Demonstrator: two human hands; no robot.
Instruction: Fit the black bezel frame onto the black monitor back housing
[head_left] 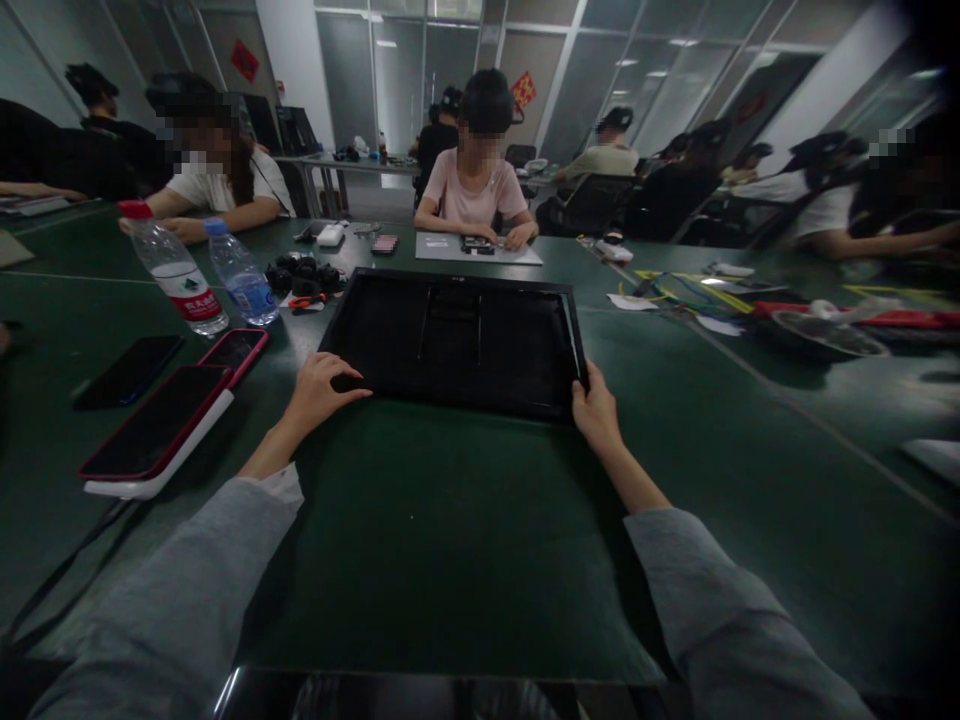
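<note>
Green table (450, 530) supports a black panel (514, 345); right hand (598, 408) clasps its side, likely steadying; left hand (319, 393) curves opposite, grip unclear.

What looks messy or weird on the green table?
The coloured wires on the right lie in a loose jumble, so that patch looks messy. The red-capped bottle seems to lean, perhaps just from the camera's wide view. I see no spill or clear damage to the black panel.

Office-like shared workroom, people (478, 185) seated at a green-topped worktable (465, 540), glass partition walls (382, 100), black office chair (602, 208), coloured wires (686, 288) on the tabletop, another table (364, 164) behind
</note>
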